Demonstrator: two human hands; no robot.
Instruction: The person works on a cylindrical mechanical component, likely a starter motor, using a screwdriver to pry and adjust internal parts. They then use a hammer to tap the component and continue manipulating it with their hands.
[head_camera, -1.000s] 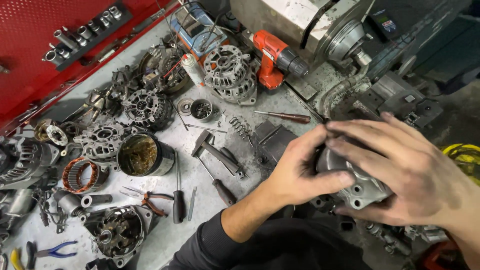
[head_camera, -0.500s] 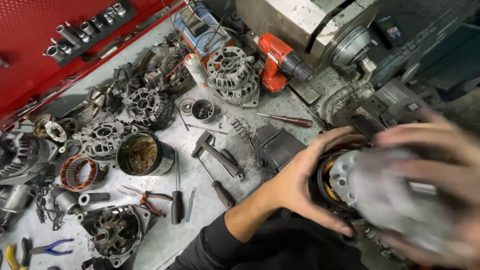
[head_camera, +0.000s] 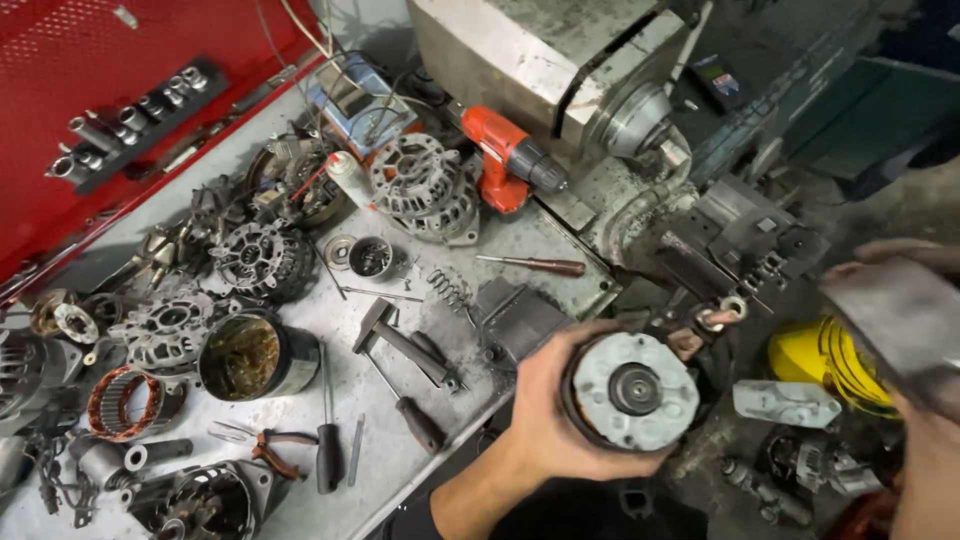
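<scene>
Left hand (head_camera: 555, 420) wraps round a round rotor/stator core (head_camera: 632, 390), fingers curled tight on its side, flat grey end face with centre hub turned up at the camera. It is held in the air just off the counter (head_camera: 300, 500) edge, over dark floor clutter. Right hand (head_camera: 925, 400) at far right edge, blurred, closed on a grey metal housing piece (head_camera: 905, 320), probably the end cover; grip detail hard to read. The two parts are well apart.

Step in hand, as a judgement: unit split into two pieces, each hand keeping one. Any next handling would call for a firm hold on the core and a free spot to set the cover.

Farther out on the counter: hammer (head_camera: 400, 340), screwdriver (head_camera: 535, 265), dark cup-shaped casing (head_camera: 255, 355), alternator housings, then orange drill (head_camera: 510, 165) and red socket rack (head_camera: 130, 125).
</scene>
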